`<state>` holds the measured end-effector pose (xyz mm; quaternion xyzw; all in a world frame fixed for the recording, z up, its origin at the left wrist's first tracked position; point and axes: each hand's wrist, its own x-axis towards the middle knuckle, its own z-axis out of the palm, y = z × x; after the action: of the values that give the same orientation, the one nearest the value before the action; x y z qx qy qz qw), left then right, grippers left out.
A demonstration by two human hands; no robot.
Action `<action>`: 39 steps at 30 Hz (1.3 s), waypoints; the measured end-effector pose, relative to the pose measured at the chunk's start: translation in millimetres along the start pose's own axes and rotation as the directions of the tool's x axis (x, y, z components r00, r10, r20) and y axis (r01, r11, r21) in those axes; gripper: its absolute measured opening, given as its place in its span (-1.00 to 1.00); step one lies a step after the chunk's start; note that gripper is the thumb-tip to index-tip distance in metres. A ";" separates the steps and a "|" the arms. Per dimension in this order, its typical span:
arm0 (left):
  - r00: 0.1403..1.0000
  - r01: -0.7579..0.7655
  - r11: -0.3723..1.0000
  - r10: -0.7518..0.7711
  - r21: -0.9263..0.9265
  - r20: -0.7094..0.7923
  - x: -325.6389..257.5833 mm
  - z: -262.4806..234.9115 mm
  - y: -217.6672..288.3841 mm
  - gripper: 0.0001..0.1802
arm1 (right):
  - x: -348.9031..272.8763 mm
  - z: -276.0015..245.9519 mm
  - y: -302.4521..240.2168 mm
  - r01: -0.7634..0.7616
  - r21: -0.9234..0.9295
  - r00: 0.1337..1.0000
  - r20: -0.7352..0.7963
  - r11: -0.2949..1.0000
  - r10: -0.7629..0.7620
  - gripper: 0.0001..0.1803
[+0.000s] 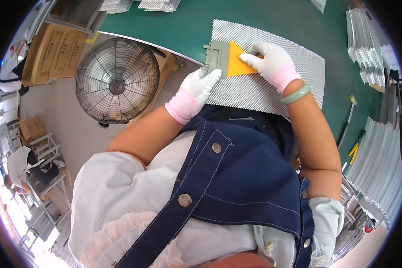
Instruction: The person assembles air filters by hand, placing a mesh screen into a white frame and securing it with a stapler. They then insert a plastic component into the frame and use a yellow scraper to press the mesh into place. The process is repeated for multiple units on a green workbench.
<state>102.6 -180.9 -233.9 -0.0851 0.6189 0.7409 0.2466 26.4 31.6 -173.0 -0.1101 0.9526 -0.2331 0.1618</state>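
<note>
My left hand (198,87), in a white glove with a pink cuff, pinches the lower edge of a grey plastic piece (217,60) with teeth along its left side. A yellow wedge-shaped plastic blade (239,61) meets the grey piece's right edge; I cannot tell if the two are joined. My right hand (271,61), gloved the same way, closes on the narrow right end of the yellow blade. Both pieces lie over or just above a silver honeycomb-like mesh sheet (299,60), which rests at the near edge of the green table.
A black caged fan (116,86) stands left of the table, near cardboard boxes (58,52). On the table's right lie a long-handled tool (347,120), yellow-handled pliers (355,149) and stacked silver sheets (381,165). Another person (20,165) is at the far left.
</note>
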 end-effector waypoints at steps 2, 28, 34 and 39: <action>0.999 -0.007 0.998 0.005 -0.068 -0.034 -2.9 4.3 -1.0 -0.47 | -1.5 -4.4 9.1 -0.036 0.023 0.995 -0.089 0.999 0.038 -0.51; 0.992 -0.049 0.987 0.065 -0.151 0.104 14.4 -9.4 66.7 -0.61 | -66.6 -30.8 170.1 -0.372 0.231 0.752 -0.493 0.899 0.437 -0.49; 0.975 0.015 0.952 -0.082 0.305 0.205 47.7 -38.2 95.6 -0.72 | -66.7 -33.7 167.2 -0.335 0.273 0.776 -0.462 0.901 0.429 -0.49; 0.968 -0.070 0.956 -0.005 0.285 0.253 77.1 -39.4 94.6 -0.70 | -66.9 -34.1 164.8 -0.348 0.266 0.776 -0.455 0.899 0.436 -0.49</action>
<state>-15.6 -209.3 -193.0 0.0566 0.6866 0.6502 0.3204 53.8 207.5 -206.2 0.1699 0.9400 -0.2933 -0.0390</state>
